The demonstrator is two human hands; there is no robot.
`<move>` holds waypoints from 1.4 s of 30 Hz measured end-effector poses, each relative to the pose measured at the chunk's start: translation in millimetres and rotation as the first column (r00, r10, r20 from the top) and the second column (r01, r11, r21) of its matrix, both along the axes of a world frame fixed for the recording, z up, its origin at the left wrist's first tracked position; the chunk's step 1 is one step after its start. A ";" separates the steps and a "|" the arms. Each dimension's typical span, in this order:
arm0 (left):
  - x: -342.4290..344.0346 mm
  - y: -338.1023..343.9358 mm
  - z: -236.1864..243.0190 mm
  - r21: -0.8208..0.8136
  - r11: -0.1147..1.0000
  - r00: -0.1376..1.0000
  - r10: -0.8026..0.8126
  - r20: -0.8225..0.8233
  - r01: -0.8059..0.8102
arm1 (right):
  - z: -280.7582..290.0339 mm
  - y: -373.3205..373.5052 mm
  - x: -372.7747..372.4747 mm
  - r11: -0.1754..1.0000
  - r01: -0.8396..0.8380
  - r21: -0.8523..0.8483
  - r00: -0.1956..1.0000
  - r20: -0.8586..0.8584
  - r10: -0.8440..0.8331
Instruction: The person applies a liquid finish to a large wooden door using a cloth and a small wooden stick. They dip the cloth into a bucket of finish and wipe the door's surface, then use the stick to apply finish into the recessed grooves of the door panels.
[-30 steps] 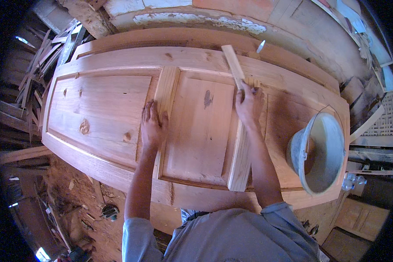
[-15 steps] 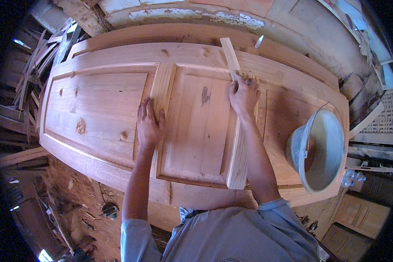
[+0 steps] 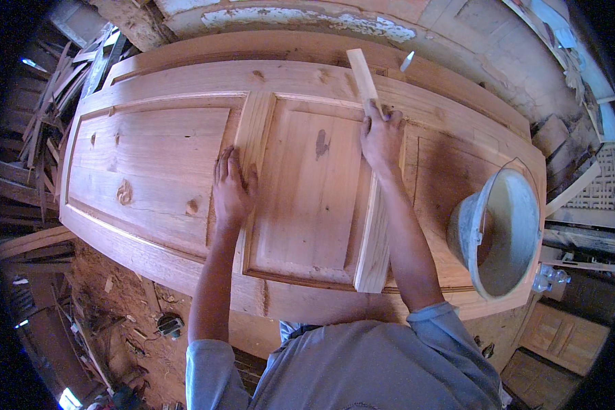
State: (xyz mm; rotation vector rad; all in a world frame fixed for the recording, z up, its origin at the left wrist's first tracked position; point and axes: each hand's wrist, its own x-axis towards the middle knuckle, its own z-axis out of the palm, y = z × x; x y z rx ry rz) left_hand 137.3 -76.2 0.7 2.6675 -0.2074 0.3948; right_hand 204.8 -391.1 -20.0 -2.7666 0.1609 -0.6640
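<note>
A light wooden panelled door (image 3: 150,251) lies flat before me. My left hand (image 3: 233,191) rests on it with fingers stretched out, beside the crosspiece (image 3: 255,126) between two recessed panels. Farther right, my right hand (image 3: 383,140) is closed around a pale wooden strip (image 3: 363,76). The strip's far end reaches over the door's far edge. My hand and forearm cover part of the strip, so I cannot tell whether it joins the pale length of wood (image 3: 372,270) showing nearer me.
A grey bucket (image 3: 461,229) lies tipped on the door's right end. Another board (image 3: 184,56) is behind the door. A white pointed object (image 3: 408,61) stands at the back. Scrap wood (image 3: 48,130) is piled left; a clear bottle (image 3: 550,278) is at right.
My right hand and the wooden strip have shifted slightly away from me. My left hand stays on the door, and the whole view has moved a little.
</note>
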 end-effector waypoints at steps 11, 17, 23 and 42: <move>-1.3 -1.5 0.5 -0.014 1.000 1.000 0.001 0.021 -0.001 | 9.9 -20.8 13.3 0.999 0.046 -0.005 0.994 -0.100 -0.047; -2.1 1.5 -3.1 -0.023 1.000 0.999 0.021 0.029 -0.020 | 11.3 20.8 8.2 0.999 -0.035 0.027 0.995 -0.090 0.037; -1.6 3.0 -8.3 0.027 0.999 0.998 0.025 0.064 -0.027 | 14.7 22.3 13.3 0.982 -0.010 0.190 0.993 -0.117 0.033; -4.4 3.9 -3.8 -0.041 0.999 1.000 0.030 -0.004 -0.030 | 15.1 26.5 11.5 0.997 0.068 0.031 0.997 -0.038 -0.066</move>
